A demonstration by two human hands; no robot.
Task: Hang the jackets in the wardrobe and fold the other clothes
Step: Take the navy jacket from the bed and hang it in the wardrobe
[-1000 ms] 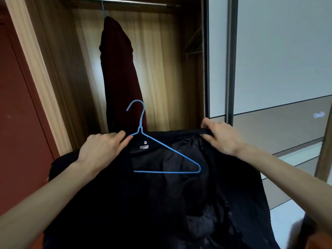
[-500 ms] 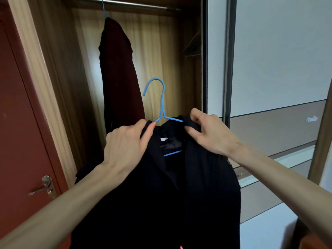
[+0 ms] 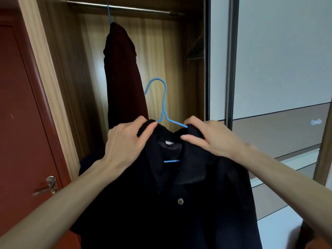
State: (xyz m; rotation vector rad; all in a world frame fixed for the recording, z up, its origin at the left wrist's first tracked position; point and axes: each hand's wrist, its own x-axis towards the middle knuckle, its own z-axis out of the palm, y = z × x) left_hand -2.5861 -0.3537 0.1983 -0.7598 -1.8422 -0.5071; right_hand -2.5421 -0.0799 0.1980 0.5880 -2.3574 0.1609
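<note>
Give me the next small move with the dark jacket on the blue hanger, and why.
Probably lift it and catch the blue hanger hook on the wardrobe rail, right of the maroon jacket. The dark jacket looks seated on the hanger, left hand and right hand grip its shoulders, and the hook hangs free below the rail.

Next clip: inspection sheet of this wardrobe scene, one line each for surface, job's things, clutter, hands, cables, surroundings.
Surface: nothing seen; work is held in the air before the wardrobe.
Job's things: black jacket on blue hanger, hook free, below the rail; dark red jacket hangs from the rail.
Clutter: spare hangers at right inside.
Hands: left hand and right hand each grip the black jacket's shoulders.
Cables: nothing seen.
Surroundings: red door, sliding door.
</note>
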